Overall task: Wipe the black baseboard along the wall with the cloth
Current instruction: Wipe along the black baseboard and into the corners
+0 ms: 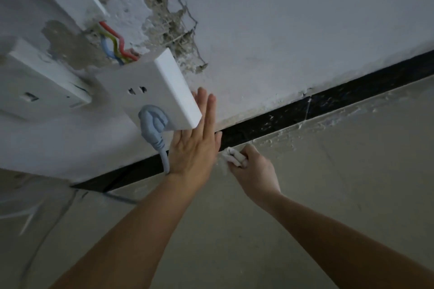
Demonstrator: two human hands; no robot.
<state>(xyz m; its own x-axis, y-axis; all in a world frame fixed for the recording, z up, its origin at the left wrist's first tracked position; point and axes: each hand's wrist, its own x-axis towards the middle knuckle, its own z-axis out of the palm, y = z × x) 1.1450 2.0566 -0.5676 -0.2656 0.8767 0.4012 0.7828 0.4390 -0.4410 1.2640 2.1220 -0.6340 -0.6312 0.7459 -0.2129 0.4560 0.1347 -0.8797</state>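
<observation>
Fingers of the right hand (254,170) curl round a bunched white cloth (232,156), pressed where the floor meets the black baseboard (293,112). That strip's long axis runs from near left to far right along the wall. Flat and straight-fingered, the left hand (196,143) rests just beside a loose socket plate (162,96) with a grey plug (152,122).

cracked white wall (305,19), loose socket (162,94), beige floor (328,195).

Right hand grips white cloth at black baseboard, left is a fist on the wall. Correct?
Not a fist: the head view shows the left hand open, fingers straight. The right hand does grip the crumpled white cloth at the black baseboard.
</observation>
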